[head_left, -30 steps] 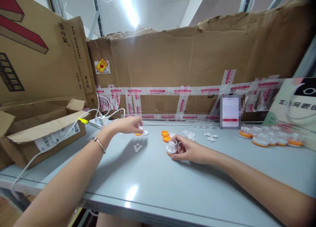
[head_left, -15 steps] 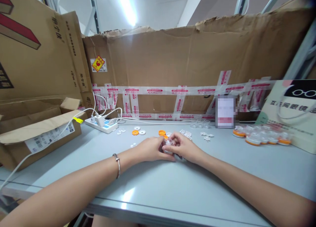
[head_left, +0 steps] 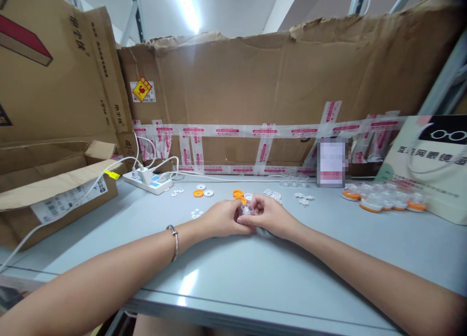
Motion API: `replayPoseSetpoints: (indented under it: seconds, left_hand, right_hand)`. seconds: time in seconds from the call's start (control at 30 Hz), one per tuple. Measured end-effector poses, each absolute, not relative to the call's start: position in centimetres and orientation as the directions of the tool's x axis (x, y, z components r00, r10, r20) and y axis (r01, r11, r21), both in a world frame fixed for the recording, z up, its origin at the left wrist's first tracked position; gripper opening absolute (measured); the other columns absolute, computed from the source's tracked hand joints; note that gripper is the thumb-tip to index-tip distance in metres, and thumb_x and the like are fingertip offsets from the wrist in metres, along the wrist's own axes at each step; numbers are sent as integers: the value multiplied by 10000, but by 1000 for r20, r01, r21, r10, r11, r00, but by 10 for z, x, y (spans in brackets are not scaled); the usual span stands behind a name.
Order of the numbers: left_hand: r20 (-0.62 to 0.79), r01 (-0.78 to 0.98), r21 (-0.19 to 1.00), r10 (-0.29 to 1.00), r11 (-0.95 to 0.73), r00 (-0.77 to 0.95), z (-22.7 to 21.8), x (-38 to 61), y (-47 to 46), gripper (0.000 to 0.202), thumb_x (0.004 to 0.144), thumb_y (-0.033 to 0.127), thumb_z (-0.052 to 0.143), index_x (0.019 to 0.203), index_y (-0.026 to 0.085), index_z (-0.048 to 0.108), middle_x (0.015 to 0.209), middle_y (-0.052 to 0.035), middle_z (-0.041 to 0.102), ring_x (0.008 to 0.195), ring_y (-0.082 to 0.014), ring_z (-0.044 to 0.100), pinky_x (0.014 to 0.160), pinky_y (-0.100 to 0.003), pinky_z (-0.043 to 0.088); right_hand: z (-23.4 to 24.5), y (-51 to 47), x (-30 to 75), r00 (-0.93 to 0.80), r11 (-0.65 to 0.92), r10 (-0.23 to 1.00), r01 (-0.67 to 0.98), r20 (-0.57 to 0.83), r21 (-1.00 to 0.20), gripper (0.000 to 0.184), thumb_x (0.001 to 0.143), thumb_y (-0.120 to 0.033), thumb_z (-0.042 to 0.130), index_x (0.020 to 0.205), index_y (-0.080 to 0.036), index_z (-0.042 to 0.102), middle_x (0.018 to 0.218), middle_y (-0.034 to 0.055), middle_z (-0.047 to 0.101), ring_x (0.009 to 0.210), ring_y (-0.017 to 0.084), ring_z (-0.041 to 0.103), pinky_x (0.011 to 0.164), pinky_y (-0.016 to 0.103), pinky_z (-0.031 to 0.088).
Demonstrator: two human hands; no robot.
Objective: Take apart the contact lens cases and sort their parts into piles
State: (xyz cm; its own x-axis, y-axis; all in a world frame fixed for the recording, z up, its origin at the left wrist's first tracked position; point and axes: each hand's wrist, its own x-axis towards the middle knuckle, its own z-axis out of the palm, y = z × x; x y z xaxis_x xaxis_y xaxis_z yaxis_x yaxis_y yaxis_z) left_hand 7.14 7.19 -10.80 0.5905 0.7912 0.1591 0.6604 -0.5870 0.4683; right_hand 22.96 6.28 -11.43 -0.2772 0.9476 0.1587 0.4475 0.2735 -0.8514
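Note:
My left hand [head_left: 221, 218] and my right hand [head_left: 270, 216] meet at the middle of the grey table [head_left: 233, 272]. Both are closed around a small clear round case [head_left: 247, 209] held between the fingertips. An orange ring [head_left: 238, 194] lies just behind the hands. Further left lie another orange ring [head_left: 198, 193] and a white disc [head_left: 208, 193]. Small white parts [head_left: 197, 213] are scattered to the left of my left hand. A silver bracelet [head_left: 173, 238] sits on my left wrist.
A row of finished orange-based cases [head_left: 379, 201] stands at the right, by a printed paper bag [head_left: 426, 165]. A white power strip [head_left: 147, 181] with cables lies at the back left. An open cardboard box [head_left: 54, 190] sits at the left edge. A taped cardboard wall [head_left: 277, 92] backs the table.
My left hand came back from the rings at the left and joined my right hand on the clear case. In the last half second both hands have barely moved.

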Motion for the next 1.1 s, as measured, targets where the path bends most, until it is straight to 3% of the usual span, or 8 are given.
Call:
replayPoseSetpoints:
  seconds: [0.2,0.7,0.83,0.93,1.1]
  left_hand:
    - [118,571,502,705,-650,699,-102,67,77,334,611,452,617,715,175,464,614,43,487,535,-96,442,453,-187,300]
    - [90,517,560,668,-648,739,-103,65,80,318,630,383,619,825,155,514,665,26,515,575,-106,461,479,-191,321]
    - [107,427,618,609,-660,786,-103,64,81,311,636,232,581,936,164,535,765,14,550,653,-113,488,534,-187,350]
    - [111,407,635,599,-656,793,-102,64,81,344,622,191,566,964,167,542,765,16,539,646,-106,475,535,-184,353]
    - [45,512,593,661,-621,749,-102,63,80,342,624,341,607,895,145,536,639,31,461,554,-98,424,453,-185,309]
  right_hand:
    - [-113,62,228,-281,278,946,454,161,-847,360,541,-347,696,612,-192,379,525,-67,442,477,65,379,448,195,275]
    - [-114,60,229,-390,320,905,361,170,-876,304,595,-310,657,668,-194,386,504,-80,424,443,56,363,431,192,272]
    - [-107,56,232,-504,415,846,413,176,-811,182,659,-239,576,803,-182,481,460,-105,316,427,57,297,434,193,250]
    - [-102,53,235,-537,488,822,488,192,-724,187,665,-198,551,850,-194,519,498,-93,295,467,68,286,457,198,244]
    - [-104,55,238,-480,518,836,534,265,-668,368,661,-368,621,930,-211,424,542,-96,313,505,84,313,494,210,259]
